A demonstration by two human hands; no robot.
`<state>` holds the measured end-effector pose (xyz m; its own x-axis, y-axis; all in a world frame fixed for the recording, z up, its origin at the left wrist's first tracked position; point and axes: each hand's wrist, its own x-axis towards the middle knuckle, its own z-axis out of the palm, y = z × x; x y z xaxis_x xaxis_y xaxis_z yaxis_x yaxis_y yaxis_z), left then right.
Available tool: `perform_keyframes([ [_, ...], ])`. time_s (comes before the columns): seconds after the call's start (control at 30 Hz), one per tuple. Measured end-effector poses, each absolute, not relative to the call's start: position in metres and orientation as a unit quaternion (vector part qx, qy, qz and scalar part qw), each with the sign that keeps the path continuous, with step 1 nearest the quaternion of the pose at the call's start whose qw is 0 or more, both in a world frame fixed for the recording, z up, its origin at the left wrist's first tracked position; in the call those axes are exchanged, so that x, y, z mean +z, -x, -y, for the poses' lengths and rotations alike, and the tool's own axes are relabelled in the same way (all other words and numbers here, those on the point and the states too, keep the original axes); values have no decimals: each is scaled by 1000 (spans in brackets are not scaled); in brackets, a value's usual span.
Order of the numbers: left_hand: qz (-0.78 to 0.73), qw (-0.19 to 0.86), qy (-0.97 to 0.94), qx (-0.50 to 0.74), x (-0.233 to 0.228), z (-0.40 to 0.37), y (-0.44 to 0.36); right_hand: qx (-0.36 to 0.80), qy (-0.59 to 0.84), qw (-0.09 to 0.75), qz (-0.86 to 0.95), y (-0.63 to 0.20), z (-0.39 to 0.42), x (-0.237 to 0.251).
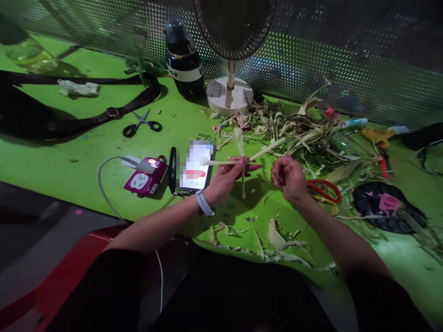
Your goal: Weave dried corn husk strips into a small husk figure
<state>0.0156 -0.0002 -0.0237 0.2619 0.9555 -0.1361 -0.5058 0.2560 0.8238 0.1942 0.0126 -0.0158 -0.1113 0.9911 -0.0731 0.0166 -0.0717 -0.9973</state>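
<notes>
The left hand (226, 177) is closed around a small bundle of pale leaf strips (242, 159), holding them with the fingers just above the green table (62, 161); one strip points to the right and far, one hangs down below the fingers, and one goes up. The right hand (289, 177) is just beside it on the right, with the fingers curled in; if it pinches something small, I cannot tell. The two hands are near each other but do not touch. The left wrist carries a white watch band (204, 203). Just to the left of the left hand, a phone (194, 167) stands tilted with a bright screen, and left of the phone lies a pink power socket (145, 179) with a grey cable plugged in. Right of the right hand lie red scissors (325, 190), partly under the cuttings. A heap of dry leaves and cuttings (304, 133) covers the far right part of the table, and more scraps lie at the near edge. Farther back stand a fan base (229, 94) and a black bottle (185, 62). Black scissors (142, 123) lie on the far left, near a dark strap (114, 110).
</notes>
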Motion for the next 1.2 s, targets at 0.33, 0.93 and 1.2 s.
perform_keyframes([
  [0.33,-326,730,-312,513,-23,3,-20,555,436,259,660,-170,10,-15],
  [0.93,-361,746,-315,463,-17,-2,-12,624,459,321,544,-191,-3,-16],
  [1.2,-359,721,-414,425,-18,-1,-14,589,456,348,569,-185,5,-18],
])
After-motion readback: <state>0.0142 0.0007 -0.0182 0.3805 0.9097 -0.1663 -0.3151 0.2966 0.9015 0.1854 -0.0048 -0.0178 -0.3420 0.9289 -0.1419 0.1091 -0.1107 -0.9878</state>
